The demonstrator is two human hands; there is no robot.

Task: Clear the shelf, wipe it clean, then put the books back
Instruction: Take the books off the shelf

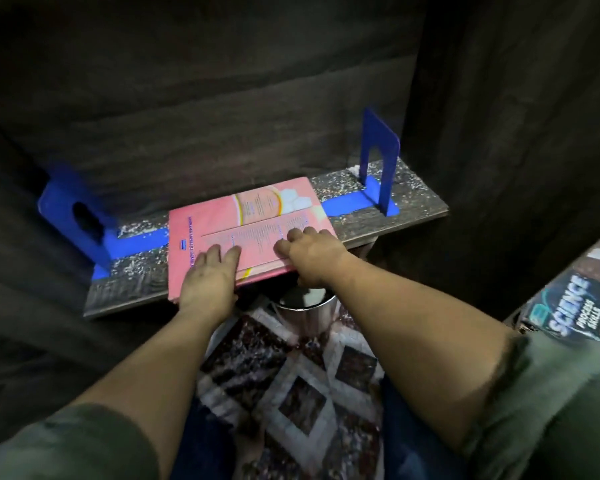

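A pink book lies flat on the dark wooden shelf, its near edge overhanging the front. My left hand grips the book's near edge, fingers flat on the cover. My right hand grips the same edge further right, its fingers curled on top and its thumb underneath. Pale crumbs and dust cover the shelf around a strip of blue tape. A blue bookend stands upright at the right end. Another blue bookend leans at the left end.
A science book lies on a surface at the right edge. Below the shelf stands a metal bin on a patterned rug. Dark wood panels close in the shelf behind and on both sides.
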